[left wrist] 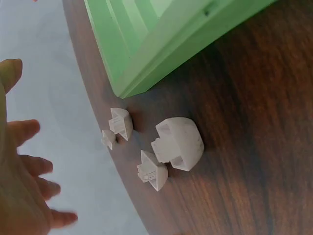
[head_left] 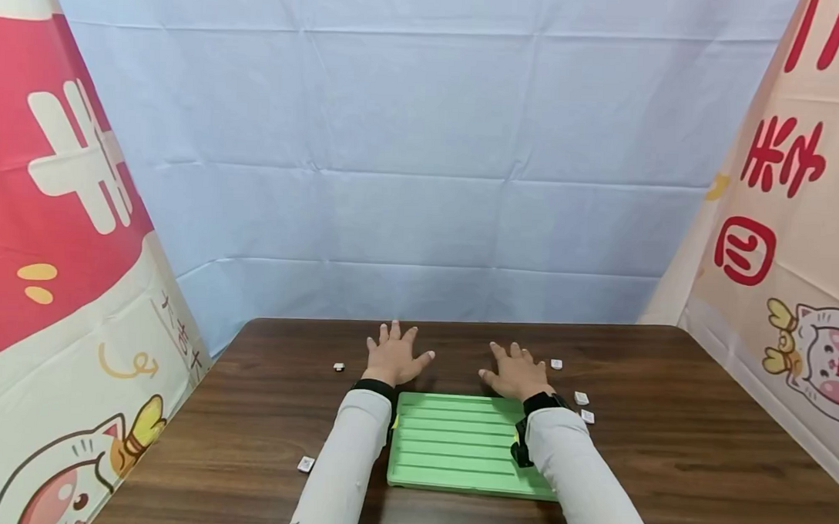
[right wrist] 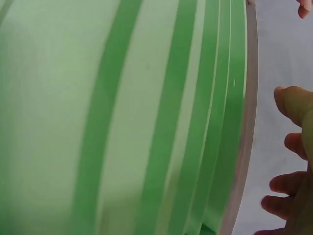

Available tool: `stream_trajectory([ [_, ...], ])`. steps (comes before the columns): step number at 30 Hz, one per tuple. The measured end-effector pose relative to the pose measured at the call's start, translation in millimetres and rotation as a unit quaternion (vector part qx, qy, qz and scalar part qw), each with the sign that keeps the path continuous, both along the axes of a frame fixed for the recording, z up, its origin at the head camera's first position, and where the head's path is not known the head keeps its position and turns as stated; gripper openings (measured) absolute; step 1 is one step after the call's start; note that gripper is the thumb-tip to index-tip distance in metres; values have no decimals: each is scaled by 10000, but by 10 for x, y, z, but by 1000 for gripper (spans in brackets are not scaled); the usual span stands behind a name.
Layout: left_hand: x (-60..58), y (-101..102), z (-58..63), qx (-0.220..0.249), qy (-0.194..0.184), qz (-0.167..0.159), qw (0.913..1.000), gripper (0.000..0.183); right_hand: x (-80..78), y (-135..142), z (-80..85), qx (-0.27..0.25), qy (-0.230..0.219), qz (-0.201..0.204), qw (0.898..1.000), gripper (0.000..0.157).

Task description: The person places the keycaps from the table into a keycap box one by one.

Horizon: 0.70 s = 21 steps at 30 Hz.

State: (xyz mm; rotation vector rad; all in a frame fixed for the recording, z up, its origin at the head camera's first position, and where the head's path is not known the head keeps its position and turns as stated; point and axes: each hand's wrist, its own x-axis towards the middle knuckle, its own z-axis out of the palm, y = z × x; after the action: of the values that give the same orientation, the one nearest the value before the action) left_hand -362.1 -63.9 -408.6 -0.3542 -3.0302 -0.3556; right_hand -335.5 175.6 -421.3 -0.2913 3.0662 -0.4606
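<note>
A ribbed light-green plastic tray [head_left: 455,442] lies between the forearms. My left hand [head_left: 391,359] is held out past the tray's far left corner, fingers straight and spread, with nothing in it. Past the far right corner my right hand [head_left: 518,372] is stretched out the same way, also holding nothing. Small white hollow pieces that look like keycaps [left wrist: 181,143] lie on the table beside the tray in the left wrist view. In the right wrist view the tray's ridges [right wrist: 166,112] fill much of the picture, with the right fingers [right wrist: 283,183] apart from it.
The brown wooden table [head_left: 662,455] carries more small white pieces: one [head_left: 306,464] at near left, another [head_left: 339,366] farther back, and several on the right, including one [head_left: 581,398]. A pale blue cloth [head_left: 424,139] hangs behind, with printed cloths at both sides.
</note>
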Motion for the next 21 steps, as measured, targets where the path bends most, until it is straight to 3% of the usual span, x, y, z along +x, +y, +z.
stream_trajectory([
  [3,-9,0,-33,88,277,-174,9994,68,-7,-17,-12,44,-40,6,10000,74],
  [9,-1,16,-34,-289,698,-308,9967,60,-3,-67,13,323,-25,-49,9995,73],
  [15,30,15,33,-624,386,-297,9969,54,6,-115,73,391,13,20,9992,64],
  [21,54,37,46,-652,62,-209,9976,57,34,-116,91,338,9,123,9994,61],
])
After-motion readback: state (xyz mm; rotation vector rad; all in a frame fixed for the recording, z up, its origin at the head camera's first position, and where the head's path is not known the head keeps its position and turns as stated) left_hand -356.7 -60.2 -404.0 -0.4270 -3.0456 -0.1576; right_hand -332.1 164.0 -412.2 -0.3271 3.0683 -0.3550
